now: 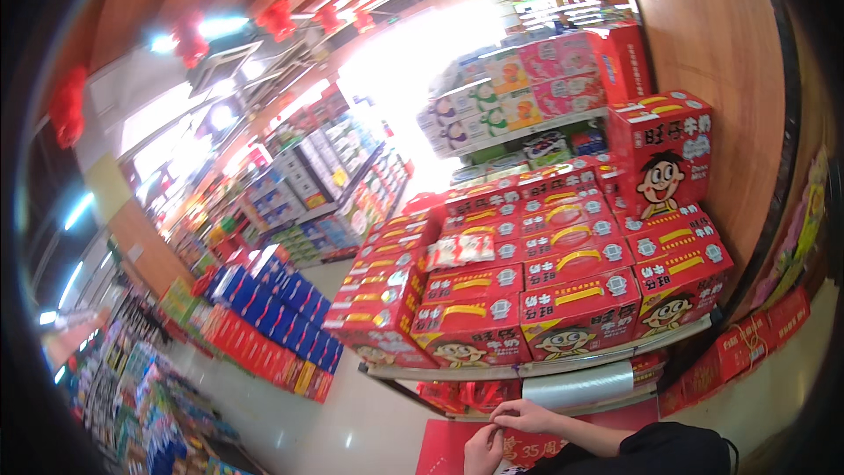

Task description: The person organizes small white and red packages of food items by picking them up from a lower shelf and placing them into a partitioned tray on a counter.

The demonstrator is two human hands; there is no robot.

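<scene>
My right hand (524, 417) and my left hand (484, 450) are close together at the bottom of the head view, their fingertips nearly meeting. Whether anything thin is between the fingers is too small to tell. Just beyond them is a display stand (455, 375) loaded with rows of red milk gift boxes (580, 310) with yellow handles. A small red-and-white packet (461, 251) lies on top of the boxes. One milk box (663, 152) stands upright on the others at the right. Under the top deck, a roll of plastic film (577, 384) rests beside red packages (488, 394).
A red sheet (442, 445) with writing covers the floor below my hands. A wooden column (719, 46) rises at the right, with red cartons (745, 356) beside it. Blue boxes (277, 303) are stacked across the aisle (356, 409). Packed shelves (527, 92) stand behind.
</scene>
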